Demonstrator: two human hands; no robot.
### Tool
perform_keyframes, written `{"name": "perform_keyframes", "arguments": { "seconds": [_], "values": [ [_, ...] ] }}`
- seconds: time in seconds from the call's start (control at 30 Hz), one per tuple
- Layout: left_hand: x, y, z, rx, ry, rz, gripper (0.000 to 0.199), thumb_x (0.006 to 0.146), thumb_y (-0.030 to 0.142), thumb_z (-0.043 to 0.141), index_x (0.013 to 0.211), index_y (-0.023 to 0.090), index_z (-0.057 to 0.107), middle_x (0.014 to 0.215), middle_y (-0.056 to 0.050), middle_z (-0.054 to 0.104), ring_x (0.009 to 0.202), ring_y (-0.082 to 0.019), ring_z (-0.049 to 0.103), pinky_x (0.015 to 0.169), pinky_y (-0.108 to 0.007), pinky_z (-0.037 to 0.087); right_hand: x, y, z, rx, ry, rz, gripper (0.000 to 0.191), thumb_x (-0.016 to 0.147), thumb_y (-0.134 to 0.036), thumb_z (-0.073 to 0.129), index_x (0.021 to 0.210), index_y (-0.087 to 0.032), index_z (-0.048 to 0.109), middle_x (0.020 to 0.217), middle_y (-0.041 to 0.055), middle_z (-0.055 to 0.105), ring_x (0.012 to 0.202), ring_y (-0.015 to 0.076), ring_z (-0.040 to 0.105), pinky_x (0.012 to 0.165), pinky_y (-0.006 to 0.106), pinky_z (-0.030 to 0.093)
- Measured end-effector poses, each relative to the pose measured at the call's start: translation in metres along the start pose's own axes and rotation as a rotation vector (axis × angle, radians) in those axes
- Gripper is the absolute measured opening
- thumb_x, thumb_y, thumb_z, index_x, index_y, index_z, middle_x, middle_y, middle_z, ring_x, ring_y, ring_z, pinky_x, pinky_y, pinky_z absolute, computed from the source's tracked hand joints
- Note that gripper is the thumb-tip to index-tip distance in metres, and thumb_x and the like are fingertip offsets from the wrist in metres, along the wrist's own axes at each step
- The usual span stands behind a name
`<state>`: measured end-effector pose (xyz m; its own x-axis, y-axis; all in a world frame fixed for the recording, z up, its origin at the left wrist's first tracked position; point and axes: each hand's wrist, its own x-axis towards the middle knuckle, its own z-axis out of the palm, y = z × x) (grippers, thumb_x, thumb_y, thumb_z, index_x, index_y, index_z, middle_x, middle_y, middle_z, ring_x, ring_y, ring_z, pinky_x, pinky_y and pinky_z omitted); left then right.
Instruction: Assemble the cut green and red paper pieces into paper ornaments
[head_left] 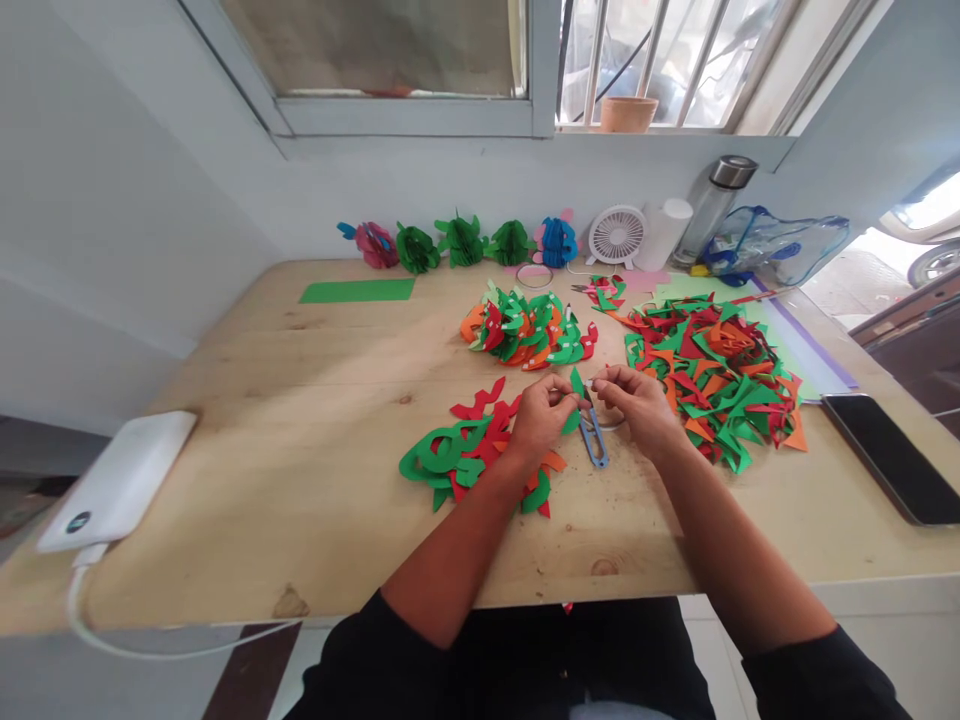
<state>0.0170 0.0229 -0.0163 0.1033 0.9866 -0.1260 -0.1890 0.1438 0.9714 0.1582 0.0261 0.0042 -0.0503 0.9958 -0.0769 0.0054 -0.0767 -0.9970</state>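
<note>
My left hand (546,408) is closed on a green paper cutout (573,418), whose pointed tip sticks up past the fingers. Close beside it, my right hand (634,400) pinches something small and whitish at the fingertips, too tiny to name. A pair of blue-handled thread snips (595,442) shows just below and between the two hands, its blades partly behind the fingers. Left of and under my left wrist spreads a pile of green, red and orange paper cutouts (442,450). Beyond the hands lies a heap of curled cutouts with small white patches (525,325).
Paper scraps (720,370) are heaped on the right, near a black phone (892,455). Along the wall stand folded paper animals (460,240), a small fan (616,237) and a glass bottle (712,210). A green strip (357,291) and a white power bank (120,480) lie left.
</note>
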Motion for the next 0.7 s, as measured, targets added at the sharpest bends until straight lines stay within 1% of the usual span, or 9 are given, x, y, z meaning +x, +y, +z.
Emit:
{"name": "perform_keyframes", "arguments": {
  "seconds": [0.17, 0.3, 0.4, 0.53, 0.7],
  "values": [
    [-0.005, 0.013, 0.000, -0.119, 0.002, -0.017, 0.024, 0.062, 0.025, 0.070, 0.073, 0.018, 0.050, 0.063, 0.000, 0.067, 0.067, -0.017, 0.067, 0.069, -0.029, 0.049, -0.003, -0.005, 0.001, 0.185, -0.096, 0.080, 0.024, 0.064, -0.038, 0.071, 0.073, -0.018, 0.060, 0.067, -0.0007, 0.059, 0.058, 0.0093, 0.052, 0.052, 0.022, 0.037],
    [-0.007, 0.017, 0.001, -0.167, 0.001, -0.013, 0.022, 0.064, 0.028, 0.069, 0.077, 0.016, 0.057, 0.070, -0.003, 0.070, 0.070, -0.017, 0.066, 0.073, -0.030, 0.049, -0.005, -0.007, 0.002, 0.246, -0.117, 0.112, 0.027, 0.064, -0.039, 0.072, 0.075, -0.018, 0.059, 0.072, 0.0015, 0.062, 0.063, 0.0115, 0.056, 0.054, 0.023, 0.039],
    [-0.010, 0.019, 0.001, -0.165, -0.002, -0.020, 0.020, 0.065, 0.029, 0.068, 0.078, 0.015, 0.062, 0.072, -0.004, 0.070, 0.069, -0.015, 0.065, 0.071, -0.028, 0.049, -0.006, -0.006, 0.002, 0.276, -0.118, 0.113, 0.027, 0.063, -0.038, 0.073, 0.076, -0.018, 0.060, 0.073, 0.0015, 0.064, 0.060, 0.0103, 0.054, 0.054, 0.023, 0.040],
    [-0.013, 0.025, 0.002, -0.149, -0.016, -0.025, 0.015, 0.066, 0.027, 0.067, 0.073, 0.014, 0.063, 0.069, -0.003, 0.069, 0.065, -0.013, 0.062, 0.068, -0.025, 0.047, -0.006, -0.007, 0.002, 0.296, -0.134, 0.117, 0.026, 0.064, -0.037, 0.073, 0.076, -0.018, 0.060, 0.073, 0.0016, 0.064, 0.060, 0.0099, 0.054, 0.054, 0.022, 0.039],
    [-0.018, 0.034, 0.003, -0.068, -0.022, -0.013, 0.014, 0.067, 0.028, 0.067, 0.067, 0.015, 0.065, 0.066, -0.002, 0.067, 0.065, -0.013, 0.060, 0.069, -0.025, 0.047, -0.007, -0.007, 0.003, 0.284, -0.146, 0.118, 0.024, 0.065, -0.036, 0.072, 0.074, -0.018, 0.060, 0.068, 0.0004, 0.062, 0.059, 0.0099, 0.053, 0.053, 0.022, 0.038]
  ]
}}
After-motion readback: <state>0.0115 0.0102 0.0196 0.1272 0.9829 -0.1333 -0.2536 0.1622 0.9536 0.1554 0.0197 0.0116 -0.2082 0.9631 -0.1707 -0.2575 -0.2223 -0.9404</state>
